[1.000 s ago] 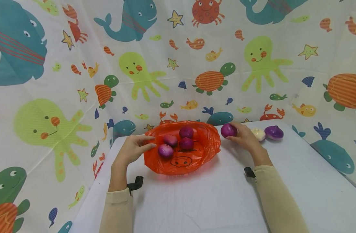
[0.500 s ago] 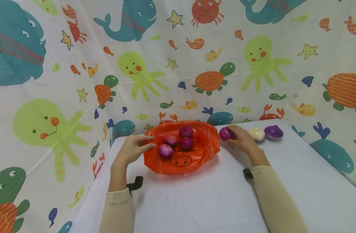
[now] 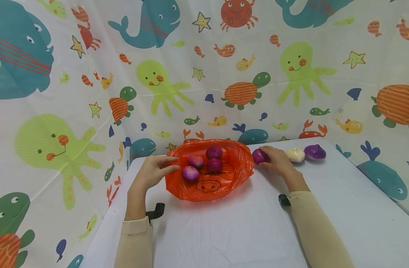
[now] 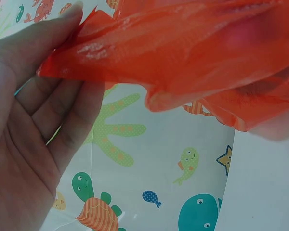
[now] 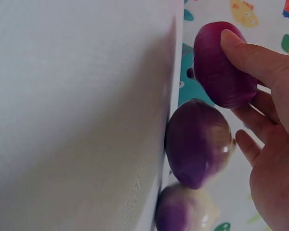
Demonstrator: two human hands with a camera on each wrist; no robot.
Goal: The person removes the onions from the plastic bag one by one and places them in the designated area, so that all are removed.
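My left hand (image 3: 150,174) holds the left rim of an orange-red plastic bag (image 3: 229,186), its thumb and fingers on either side of the film (image 4: 120,57) in the left wrist view. The bag lies spread open, with several red onions (image 3: 190,174) inside. Just off the bag's right side, my right hand (image 3: 279,162) grips another red onion (image 3: 258,156). In the right wrist view, the thumb presses one side of that onion (image 5: 221,67) and the fingers are partly hidden behind it.
Right of my right hand, a pale turnip (image 3: 295,155) and a purple turnip (image 3: 315,152) sit side by side at the table's back. A white cloth covers the table (image 3: 224,234). A curtain (image 3: 204,100) printed with sea animals hangs behind and on the left.
My right hand has come down and slightly left with its onion, then stayed nearly still over the last half second. The left hand and the bag have kept their place.
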